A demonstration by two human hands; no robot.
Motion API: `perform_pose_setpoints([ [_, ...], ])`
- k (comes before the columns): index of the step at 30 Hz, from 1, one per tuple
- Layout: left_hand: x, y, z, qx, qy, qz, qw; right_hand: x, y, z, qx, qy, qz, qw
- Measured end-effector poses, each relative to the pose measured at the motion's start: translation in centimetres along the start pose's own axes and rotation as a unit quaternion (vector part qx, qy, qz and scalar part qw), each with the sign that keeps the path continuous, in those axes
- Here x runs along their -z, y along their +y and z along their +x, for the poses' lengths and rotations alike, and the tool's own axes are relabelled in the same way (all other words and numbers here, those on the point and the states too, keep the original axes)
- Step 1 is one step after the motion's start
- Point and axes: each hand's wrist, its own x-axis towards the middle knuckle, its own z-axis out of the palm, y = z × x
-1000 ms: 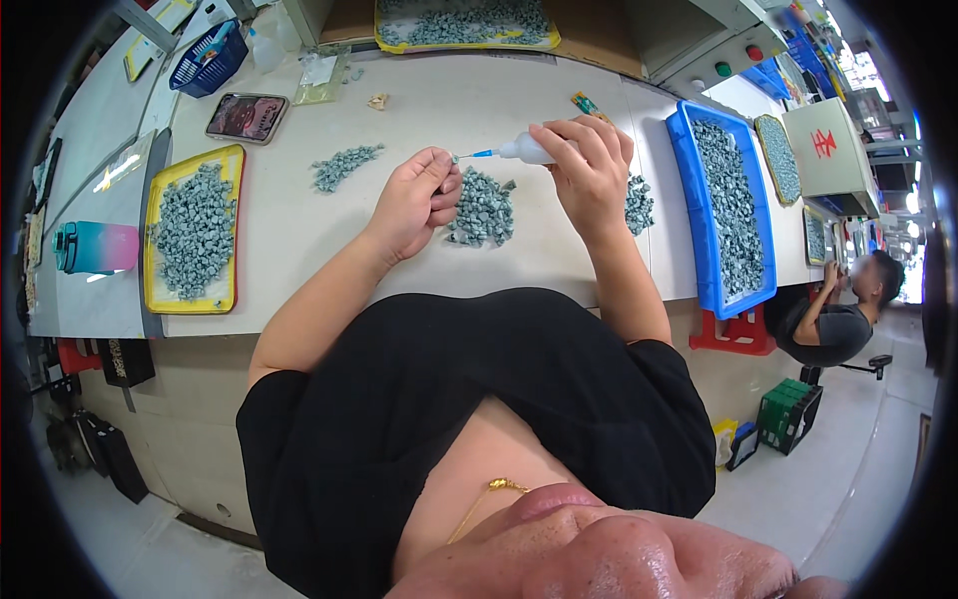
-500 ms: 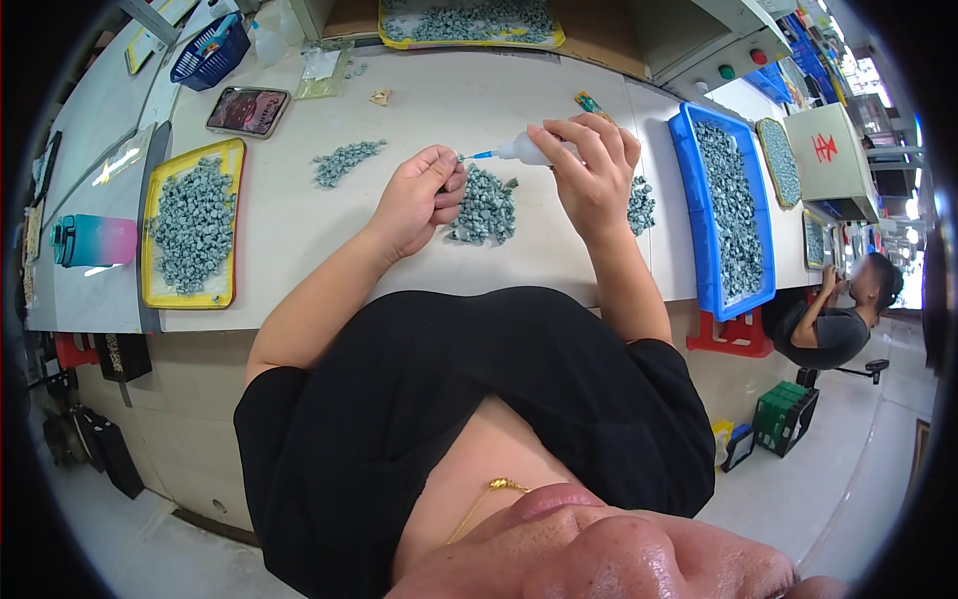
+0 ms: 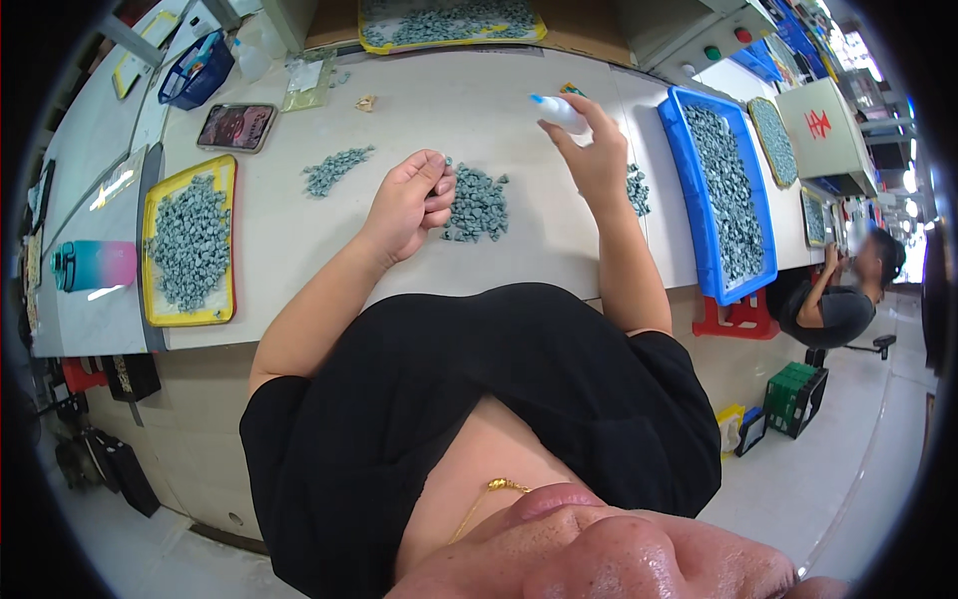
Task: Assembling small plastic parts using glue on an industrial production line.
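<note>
My left hand (image 3: 404, 205) is closed, thumb pressed to the forefinger; a small grey-green piece (image 3: 447, 161) shows at the fingertips. To the right, my right hand (image 3: 596, 155) grips a white squeeze bottle (image 3: 565, 118) with a blue nozzle, raised over the table and pointing up to the left, apart from my left hand. Beside my left hand lies a pile of similar grey-green pieces (image 3: 477, 208). A smaller heap (image 3: 334, 172) sits further left, and another pile (image 3: 637, 188) is partly hidden by my right wrist.
A yellow tray of pieces (image 3: 233, 200), a teal-pink water bottle (image 3: 95, 266) and a phone (image 3: 237, 128) are at left. A blue bin of pieces (image 3: 714, 275) stands at right. Another yellow tray (image 3: 449, 47) lies at the back. A seated person (image 3: 838, 309) is at far right.
My right hand has drawn the squeeze bottle away from my left fingertips, and its nozzle now tips upward. My left hand stays nearly in place, still pinching. The whole view has shifted slightly.
</note>
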Motion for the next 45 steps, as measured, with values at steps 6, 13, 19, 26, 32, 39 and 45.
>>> perform_pose_setpoints([
  [6,-0.1,-0.5,-0.2,0.011,0.008,-0.008,1.0,-2.6,2.4,-1.3,-0.158,-0.142,0.117,0.97],
  [13,0.3,-0.4,0.0,0.012,0.003,-0.007,1.0,0.6,3.5,-0.2,-0.131,-0.132,0.085,0.979],
  [19,0.2,-0.4,0.2,0.017,0.009,-0.006,1.0,5.8,6.5,-0.8,-0.131,-0.244,-0.134,0.951],
  [26,-0.1,-0.2,0.0,0.009,0.006,-0.015,1.0,5.1,6.3,-0.8,-0.198,-0.303,-0.162,0.918],
  [32,0.0,-0.1,-0.2,0.024,0.013,-0.02,0.999,5.2,5.1,-0.7,-0.099,-0.221,-0.101,0.965],
  [39,0.1,-0.2,-0.3,0.04,-0.028,-0.05,0.998,2.5,-0.5,-0.4,-0.203,-0.186,0.314,0.909],
  [45,-0.4,-0.5,-0.4,0.08,-0.06,-0.083,0.992,-1.5,-3.3,-3.0,-0.149,-0.217,0.316,0.912],
])
